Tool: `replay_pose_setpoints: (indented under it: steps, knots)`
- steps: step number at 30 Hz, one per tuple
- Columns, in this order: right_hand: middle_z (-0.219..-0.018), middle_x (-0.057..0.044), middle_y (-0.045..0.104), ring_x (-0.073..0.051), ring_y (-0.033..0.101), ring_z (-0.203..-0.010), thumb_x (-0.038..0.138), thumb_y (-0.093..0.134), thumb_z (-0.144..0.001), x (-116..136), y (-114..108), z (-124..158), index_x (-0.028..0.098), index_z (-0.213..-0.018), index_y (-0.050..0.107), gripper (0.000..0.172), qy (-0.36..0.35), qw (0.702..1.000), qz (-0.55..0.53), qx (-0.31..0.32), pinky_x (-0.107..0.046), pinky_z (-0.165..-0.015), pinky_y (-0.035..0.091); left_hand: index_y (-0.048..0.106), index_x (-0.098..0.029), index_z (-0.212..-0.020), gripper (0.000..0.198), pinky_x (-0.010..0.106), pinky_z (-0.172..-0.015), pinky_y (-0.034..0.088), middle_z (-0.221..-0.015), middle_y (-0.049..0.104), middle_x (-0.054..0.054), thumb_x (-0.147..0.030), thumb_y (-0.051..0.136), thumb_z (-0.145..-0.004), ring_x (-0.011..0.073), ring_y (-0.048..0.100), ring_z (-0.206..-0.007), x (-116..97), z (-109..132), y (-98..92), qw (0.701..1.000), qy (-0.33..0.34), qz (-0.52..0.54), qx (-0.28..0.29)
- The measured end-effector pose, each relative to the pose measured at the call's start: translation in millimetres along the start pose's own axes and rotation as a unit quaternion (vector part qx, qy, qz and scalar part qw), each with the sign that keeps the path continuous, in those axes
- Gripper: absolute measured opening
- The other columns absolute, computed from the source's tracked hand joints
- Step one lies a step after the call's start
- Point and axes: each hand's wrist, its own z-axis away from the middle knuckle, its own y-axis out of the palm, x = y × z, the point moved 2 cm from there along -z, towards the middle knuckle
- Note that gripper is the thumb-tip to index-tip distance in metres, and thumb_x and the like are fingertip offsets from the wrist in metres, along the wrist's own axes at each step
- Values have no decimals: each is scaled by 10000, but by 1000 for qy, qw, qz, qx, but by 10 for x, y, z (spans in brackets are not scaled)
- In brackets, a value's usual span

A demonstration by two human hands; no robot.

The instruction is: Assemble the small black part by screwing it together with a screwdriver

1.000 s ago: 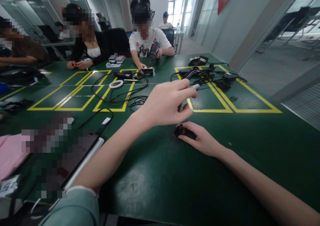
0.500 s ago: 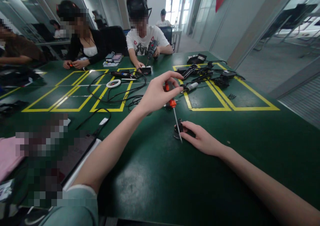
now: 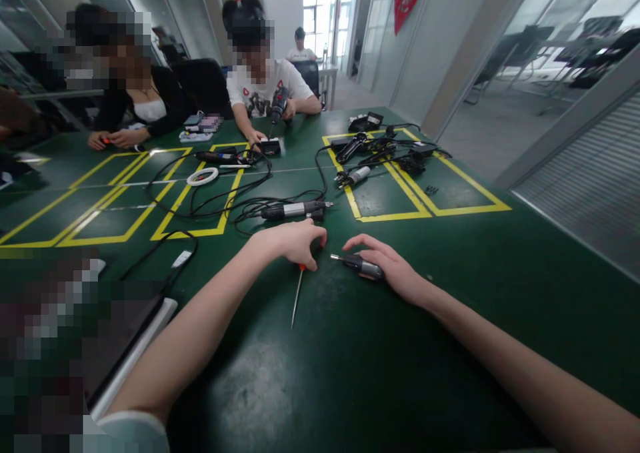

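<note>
My left hand (image 3: 293, 241) is over the table, palm down, with thumb and fingertips apart. Under it is a screwdriver (image 3: 297, 299) with a thin metal shaft pointing toward me; only a bit of its orange handle shows, the rest hidden by the hand. To the right, a short dark grey cylindrical tool part (image 3: 359, 265) with a metal tip lies on its side, tip to the left. My right hand (image 3: 397, 269) is against its right end, fingers loosely spread, not wrapped round it. Just beyond my left hand lies a black and silver pen-shaped power tool (image 3: 295, 210).
Black cables (image 3: 220, 199) and a white ring (image 3: 203, 177) lie beyond on the green table (image 3: 310, 386). Yellow tape frames (image 3: 395, 217) hold another silver tool (image 3: 356, 176) and adapters. A laptop-like device (image 3: 130, 346) lies at left. Across, a person holds a drill (image 3: 280, 103).
My left hand has come down and left with the screwdriver, its fingers loosening. The dark tool part, upright in my right fingers before, now lies on its side. The view has turned slightly right.
</note>
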Motion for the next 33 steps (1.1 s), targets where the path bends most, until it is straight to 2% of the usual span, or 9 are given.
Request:
replay_pose_setpoints:
  steps: [2, 5, 8, 11, 14, 18, 21, 25, 33]
  knots:
    - [-662, 44, 538, -120, 480, -542, 462, 577, -849, 10, 0, -1, 193, -978, 649, 307, 1, 1000, 2, 0, -245, -513, 361, 632, -248, -1319, 628, 314, -779, 512, -1387, 556, 117, -436, 808, -746, 269, 671, -1029, -96, 120, -46, 999, -23, -31, 21]
    - [-524, 66, 493, -107, 411, -437, 516, 532, -881, -4, 7, -13, 190, -880, 626, 339, 7, 1000, -1, 6, -230, -442, 298, 604, -269, -1373, 672, 356, -847, 519, -1513, 470, 129, -526, 778, -777, 298, 676, -1078, -224, 238, -101, 998, -14, -57, 2]
    - [-434, 60, 494, -100, 375, -364, 560, 478, -906, -22, 20, -20, 204, -760, 582, 399, 3, 1000, 4, -1, -222, -400, 271, 629, -236, -1313, 596, 306, -804, 498, -1315, 637, 86, -548, 748, -819, 258, 679, -1040, -326, 244, -104, 998, 63, -17, -14]
    - [-413, 56, 508, -94, 377, -339, 558, 465, -908, -24, 36, -13, 212, -709, 556, 409, -1, 1000, 8, -11, -217, -389, 278, 687, -194, -1127, 448, 250, -653, 431, -1008, 724, 36, -539, 730, -844, 177, 667, -817, -372, 194, -71, 991, 127, 40, -2]
    - [-402, 58, 499, -91, 370, -331, 563, 462, -903, -19, 50, -2, 214, -691, 551, 418, -2, 1000, 11, -18, -215, -383, 278, 703, -176, -954, 343, 242, -586, 371, -842, 722, 13, -507, 706, -862, 132, 609, -665, -378, 141, -36, 988, 144, 61, -11]
    - [-395, 66, 465, -90, 363, -338, 581, 479, -888, -15, 65, 7, 217, -667, 542, 430, -8, 1000, 17, -22, -214, -371, 258, 682, -174, -836, 225, 233, -573, 347, -741, 691, -13, -396, 668, -875, 108, 564, -619, -385, 79, 18, 984, 159, 83, -21]
    - [-407, 70, 451, -87, 371, -354, 578, 500, -886, -12, 77, 11, 219, -654, 534, 429, -15, 999, 22, -25, -217, -382, 260, 602, -175, -725, 267, 238, -556, 328, -645, 615, -33, -384, 614, -891, 99, 510, -574, -391, 29, 60, 983, 161, 91, -23]
    - [-408, 67, 452, -92, 381, -362, 602, 506, -888, -16, 83, 11, 221, -646, 530, 452, -20, 999, 28, -27, -224, -395, 278, 546, -179, -694, 264, 242, -554, 318, -626, 580, -43, -357, 615, -877, 100, 494, -576, -377, -21, 93, 980, 161, 114, -16]
    - [-420, 66, 472, -99, 382, -365, 588, 506, -910, -24, 65, 10, 221, -690, 552, 430, -19, 999, 28, -33, -233, -402, 281, 611, -176, -836, 104, 228, -643, 415, -742, 635, -33, -254, 675, -810, 123, 578, -698, -286, -37, 93, 968, 159, 187, 48]
